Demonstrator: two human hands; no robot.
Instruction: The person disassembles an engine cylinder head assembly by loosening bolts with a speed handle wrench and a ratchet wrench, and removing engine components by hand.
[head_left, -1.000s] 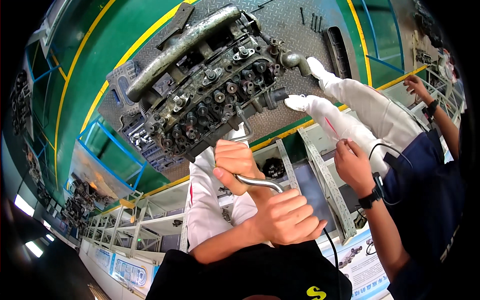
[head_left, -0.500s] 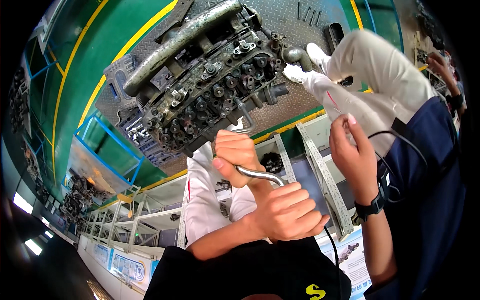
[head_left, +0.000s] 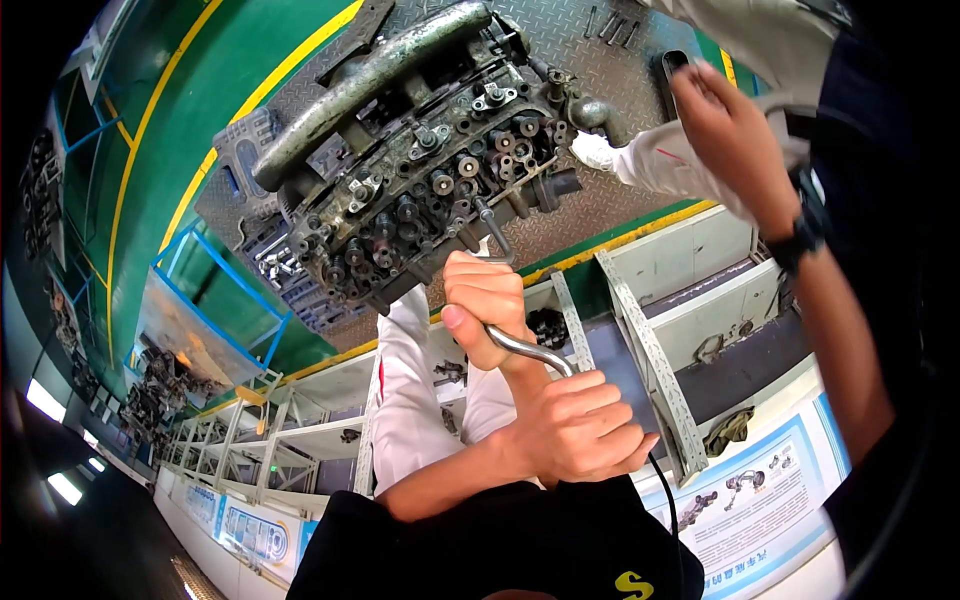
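Observation:
A crank-shaped speed brace (head_left: 533, 349) runs from the cylinder head (head_left: 430, 185) back toward me, its far end at a fastener along the near side. My right hand (head_left: 485, 308) is wrapped round the middle of the brace, thumb to the left. Closer to me, my left hand (head_left: 578, 430) is closed on the rear end of the brace; its forearm crosses in front of my right arm. Valve springs (head_left: 442, 182) stand in rows on the greasy head. A thick metal pipe (head_left: 370, 95) lies along its far side.
A co-worker's hand (head_left: 725, 125) with a dark watch reaches in at right. Several bolts (head_left: 612, 28) lie on the chequered metal plate (head_left: 560, 35). Left of the engine is a grey tool case (head_left: 240, 160) with sockets (head_left: 280, 262). A white metal rack (head_left: 640, 350) stands nearby.
The co-worker's hand has moved up and away toward the far right of the plate, and that person's legs have shifted. My hands keep their grip on the brace, with little visible movement.

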